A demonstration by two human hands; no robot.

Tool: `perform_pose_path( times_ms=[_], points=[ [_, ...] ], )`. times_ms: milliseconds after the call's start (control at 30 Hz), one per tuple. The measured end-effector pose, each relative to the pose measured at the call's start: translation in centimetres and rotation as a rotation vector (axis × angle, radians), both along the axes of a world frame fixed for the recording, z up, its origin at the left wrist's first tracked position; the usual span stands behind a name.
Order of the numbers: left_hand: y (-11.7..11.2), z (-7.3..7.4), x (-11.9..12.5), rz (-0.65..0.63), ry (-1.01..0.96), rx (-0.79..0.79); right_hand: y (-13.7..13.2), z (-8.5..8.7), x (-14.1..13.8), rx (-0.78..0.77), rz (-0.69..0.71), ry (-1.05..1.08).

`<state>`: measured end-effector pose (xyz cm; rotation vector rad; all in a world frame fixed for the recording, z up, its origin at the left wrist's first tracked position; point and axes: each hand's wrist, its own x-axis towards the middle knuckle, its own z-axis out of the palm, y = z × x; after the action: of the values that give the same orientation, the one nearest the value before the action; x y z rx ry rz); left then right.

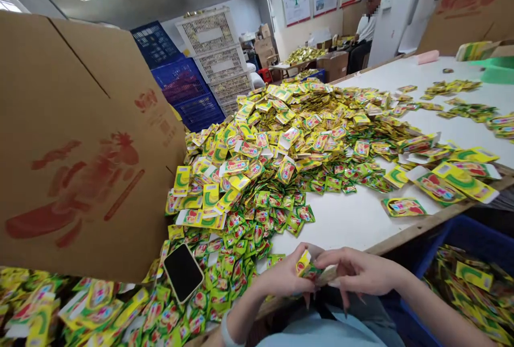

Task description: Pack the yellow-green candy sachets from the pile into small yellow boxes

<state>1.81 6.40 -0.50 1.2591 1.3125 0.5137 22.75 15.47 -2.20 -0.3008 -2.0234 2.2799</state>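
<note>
Low in the middle, my left hand (pixel 286 276) is closed around a small yellow, red and green printed packet (pixel 302 262) and holds it near the table's front edge. My right hand (pixel 359 273) meets it from the right, its fingers curled in at the packet's end. What lies between the right thumb and fingers is too small to make out. Just beyond both hands spreads a heap of small green sachets (pixel 244 240), several rows deep. Flat yellow card boxes (pixel 211 194) lie on top of the heap, some with white flaps open.
A large cardboard carton (pixel 92 149) stands at left. A phone (pixel 183 273) rests on the sachets. At right, a blue crate (pixel 445 240) of packets sits below the wooden-edged white table (pixel 345 218). Stacked crates (pixel 214 42) and a seated person (pixel 363 31) are behind.
</note>
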Motion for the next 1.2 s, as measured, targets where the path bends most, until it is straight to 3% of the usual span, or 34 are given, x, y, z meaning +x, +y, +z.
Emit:
perform_pose_path(
  times_ms=[133, 233, 333, 433, 500, 533, 633, 700, 767, 833, 900, 1000, 1133, 1200],
  points=[
    [3.5, 0.0, 1.2, -0.054, -0.059, -0.043, 1.3, -0.8, 0.1, 0.022, -0.309, -0.047],
    [5.6, 0.4, 1.4, -0.031, -0.161, 0.110, 4.5, -0.3, 2.9, 0.163, -0.693, -0.083],
    [7.3, 0.5, -1.1, 0.049, 0.134, 0.456, 10.5, 1.2, 8.1, 0.554, -1.210, -0.145],
    [9.0, -0.3, -5.7, 0.278, 0.615, 0.700, 16.1, 2.3, 10.7, 1.200, -1.505, -0.427],
    [10.1, -1.2, -8.5, 0.424, 0.821, 0.703, 17.6, 2.2, 8.4, 1.383, -1.491, -0.508],
    [10.6, -1.6, -9.5, 0.465, 0.873, 0.686, 17.5, 1.8, 6.0, 1.368, -1.399, -0.463],
    [11.2, -2.6, -11.0, 0.500, 0.881, 0.691, 14.7, 0.4, -4.2, 1.104, -0.912, -0.103],
    [11.0, -2.7, -11.1, 0.515, 0.828, 0.706, 12.3, -0.3, -11.2, 1.106, -0.622, -0.047],
    [10.2, -2.4, -11.1, 0.529, 0.758, 0.687, 11.1, -0.7, -16.5, 1.107, -0.551, -0.085],
    [8.9, -1.9, -11.2, 0.554, 0.689, 0.659, 11.1, -1.1, -19.3, 1.086, -0.584, -0.111],
    [7.5, -1.3, -11.4, 0.606, 0.612, 0.639, 11.8, -1.5, -20.0, 1.050, -0.626, -0.107],
    [5.9, -0.7, -11.3, 0.723, 0.412, 0.599, 12.7, -2.2, -18.2, 0.958, -0.682, -0.053],
    [6.4, -0.5, -9.7, 0.791, -0.029, 0.465, 11.6, -1.7, -15.0, 0.436, -0.740, 0.128],
    [7.4, -0.4, -8.4, 0.766, -0.169, 0.356, 10.5, -1.2, -14.0, 0.281, -0.724, 0.127]
  ],
)
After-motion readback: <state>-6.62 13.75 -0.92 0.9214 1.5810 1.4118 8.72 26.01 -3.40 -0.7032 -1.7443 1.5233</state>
